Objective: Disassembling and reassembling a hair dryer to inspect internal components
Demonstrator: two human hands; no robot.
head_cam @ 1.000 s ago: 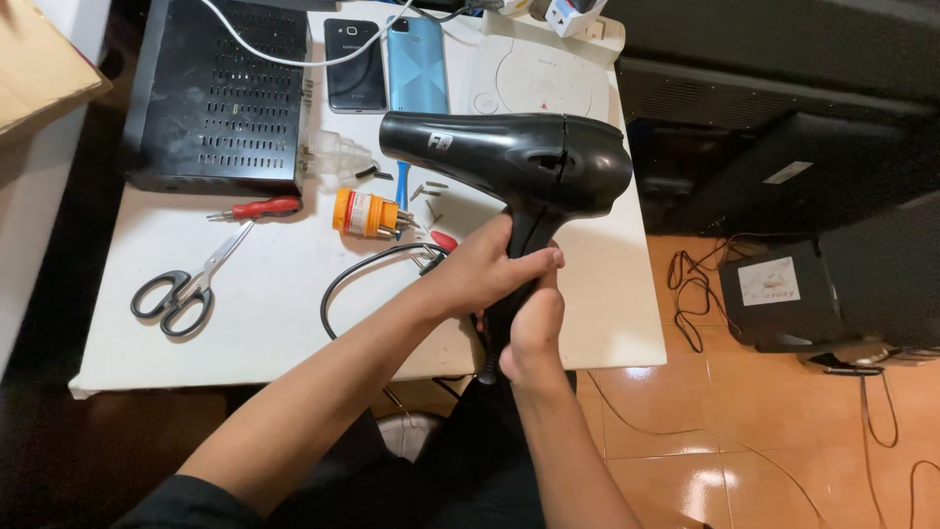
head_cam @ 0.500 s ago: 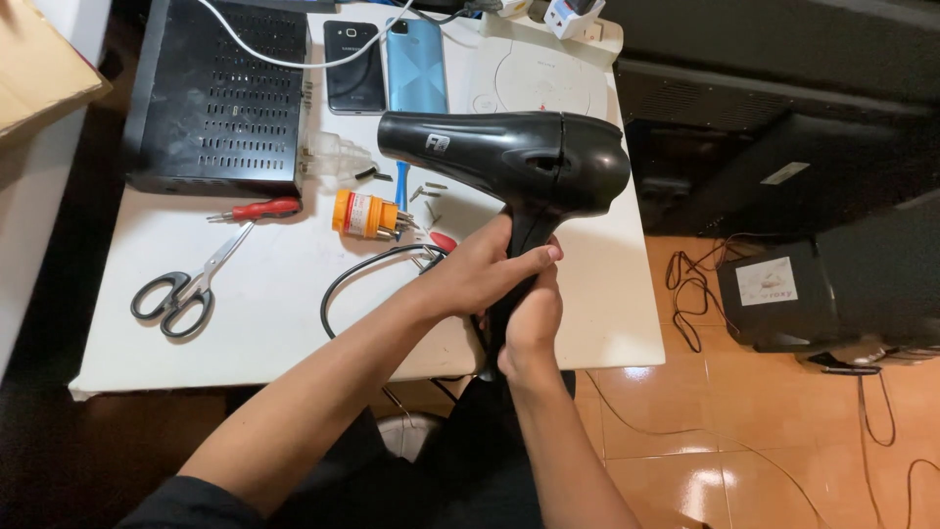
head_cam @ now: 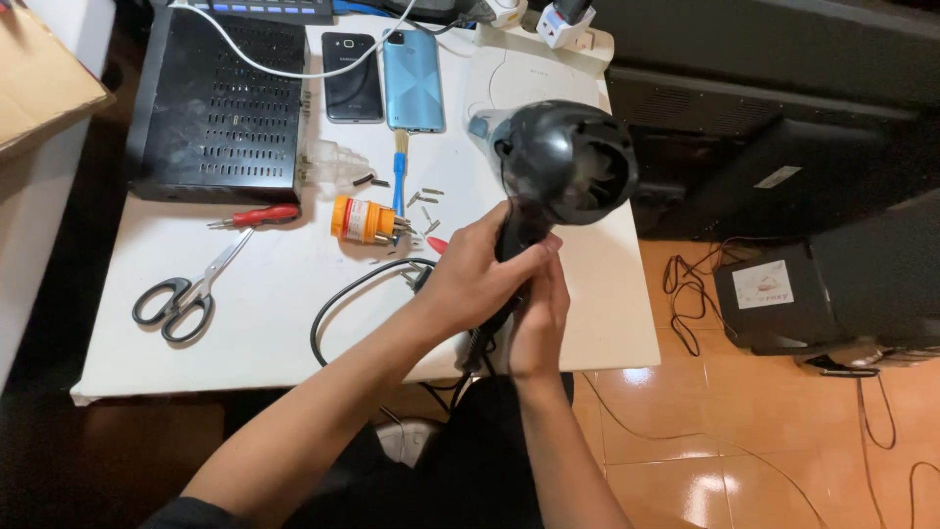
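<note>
Black dryer [head_cam: 563, 167] sits at centre frame, above a white table [head_cam: 264, 313], its open round end facing the camera. Left hand [head_cam: 480, 269] wraps its handle; right hand [head_cam: 537, 318] grips lower on the same handle. Scissors [head_cam: 181, 294] lie at left, two phones [head_cam: 384, 73] at top.

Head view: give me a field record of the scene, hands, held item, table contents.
held item: black plastic hair dryer, open barrel end turned toward the camera
left hand: wrapped around the dryer handle
right hand: gripping the handle lower down, near the cord
surface: white table
tools: grey-handled scissors; red-handled screwdriver; orange cylindrical plug; small loose screws
electronics: black vented box; black phone; light blue phone
cable: black cord looped on the table
</note>
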